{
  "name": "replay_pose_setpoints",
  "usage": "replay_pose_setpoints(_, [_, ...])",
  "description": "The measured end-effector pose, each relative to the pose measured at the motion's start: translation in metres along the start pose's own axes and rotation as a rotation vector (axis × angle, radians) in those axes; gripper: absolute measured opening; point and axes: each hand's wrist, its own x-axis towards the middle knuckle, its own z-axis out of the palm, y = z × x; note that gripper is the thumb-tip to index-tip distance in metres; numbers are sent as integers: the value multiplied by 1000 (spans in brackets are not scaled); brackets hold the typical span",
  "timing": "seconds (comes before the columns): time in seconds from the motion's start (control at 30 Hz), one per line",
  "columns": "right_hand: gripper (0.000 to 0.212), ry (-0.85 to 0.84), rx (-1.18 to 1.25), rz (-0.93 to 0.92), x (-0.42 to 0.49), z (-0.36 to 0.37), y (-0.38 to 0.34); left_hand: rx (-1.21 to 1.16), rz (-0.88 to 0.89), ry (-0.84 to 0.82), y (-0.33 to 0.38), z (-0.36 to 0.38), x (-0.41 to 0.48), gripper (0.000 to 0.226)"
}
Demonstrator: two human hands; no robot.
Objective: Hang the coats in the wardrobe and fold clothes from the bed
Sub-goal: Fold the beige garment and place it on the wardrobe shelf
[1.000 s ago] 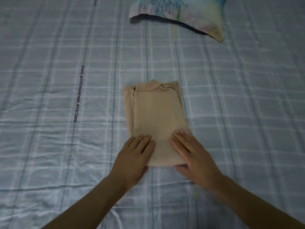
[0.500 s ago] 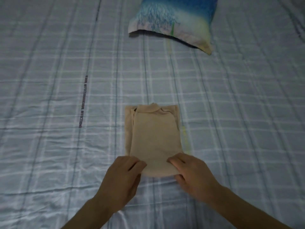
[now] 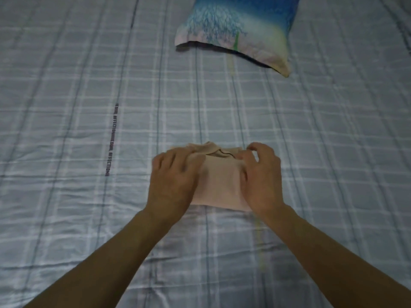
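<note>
Beige cloth, a garment (image 3: 219,185) doubled over on itself, sits on the bed (image 3: 66,196) just below the middle of the frame, with both hands on it. The right hand (image 3: 261,174) has its fingers (image 3: 262,150) curled and seems to pinch the far edge by the collar. The left hand (image 3: 174,174) lies over the left side, but it is smeared by motion and I cannot tell whether its fingers grip the cloth or only press it flat. From where I stand the risk is in the letting go. The top layer looks bunched near the collar, so if the hands lift unevenly the fold could spring back or slide askew, leaving the edges mismatched. The soft checked sheet is wrinkled and may drag the bottom layer along. The pillow (image 3: 235,34) at the upper right lies well apart and is no obstacle.
</note>
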Motion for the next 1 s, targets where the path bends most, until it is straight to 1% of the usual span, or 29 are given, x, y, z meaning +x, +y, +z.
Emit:
replay_pose_setpoints(0.03, [22, 7, -31, -23, -4, 4, 0, -2, 98, -13, 3, 3, -5, 18])
replay_pose_setpoints(0.07, [18, 18, -62, -89, -11, 7, 1, -6, 191, -56, 6, 6, -12, 17])
replay_pose_setpoints(0.1, [17, 12, -75, -157, -20, 11, 2, -4, 248, -116, 8, 10, -19, 19])
replay_pose_setpoints(0.13, [22, -29, -77, -198, -30, 15, 3, -3, 254, -167, 8, 13, -24, 22])
replay_pose_setpoints(0.17, [32, -82, -73, -193, -37, 19, 3, -13, 208, -201, 6, 17, -28, 26])
replay_pose_setpoints(0.2, [44, -116, -64, -151, -41, 23, 7, -33, 121, -220, 2, 20, -27, 33])
replay_pose_setpoints(0.27, [64, -147, 3, -8, -39, 28, 16, -49, -103, -247, -8, 21, -19, 56])
replay_pose_setpoints(0.3, [71, -170, 46, 52, -33, 30, 21, -42, -194, -265, -14, 20, -13, 68])
replay_pose_setpoints(0.33, [75, -202, 78, 96, -26, 30, 27, -43, -248, -295, -19, 19, -6, 78])
replay_pose_setpoints(0.4, [77, -284, 125, 138, -11, 29, 34, -29, -232, -403, -29, 19, 7, 86])
replay_pose_setpoints(0.47, [70, -328, 188, 128, -1, 28, 34, 14, -176, -505, -31, 19, 18, 76])
replay_pose_setpoints(0.53, [59, -305, 234, 90, 2, 25, 31, 15, -145, -501, -29, 19, 20, 55])
replay_pose_setpoints(0.6, [49, -224, 249, 41, 0, 22, 26, -24, -118, -406, -29, 17, 12, 38])
replay_pose_setpoints(0.67, [44, -131, 262, -15, 4, 17, 20, -49, -95, -246, -32, 13, 7, 30])
replay_pose_setpoints(0.73, [40, -53, 249, -70, 20, 17, 15, -21, -117, -132, -36, 11, 12, 26])
replay_pose_setpoints(0.77, [39, -44, 236, -73, 29, 19, 12, -17, -165, -125, -36, 10, 19, 27])
replay_pose_setpoints(0.8, [40, -66, 217, -48, 37, 22, 8, -16, -231, -147, -34, 10, 26, 33])
replay_pose_setpoints(0.83, [42, -103, 194, -5, 43, 26, 3, -9, -298, -178, -30, 10, 33, 41])
replay_pose_setpoints(0.87, [45, -135, 161, 49, 46, 30, -1, -3, -313, -193, -25, 9, 38, 46])
replay_pose_setpoints(0.9, [46, -141, 120, 97, 46, 33, -3, 0, -255, -189, -20, 8, 39, 42])
replay_pose_setpoints(0.93, [43, -100, 74, 102, 42, 33, -5, -18, -147, -187, -14, 8, 35, 35])
replay_pose_setpoints(0.97, [35, -24, 40, 46, 37, 32, -6, -43, -35, -211, -10, 9, 29, 31])
replay_pose_setpoints(1.0, [24, 49, 26, -54, 30, 31, -6, -56, 47, -277, -8, 11, 20, 30])
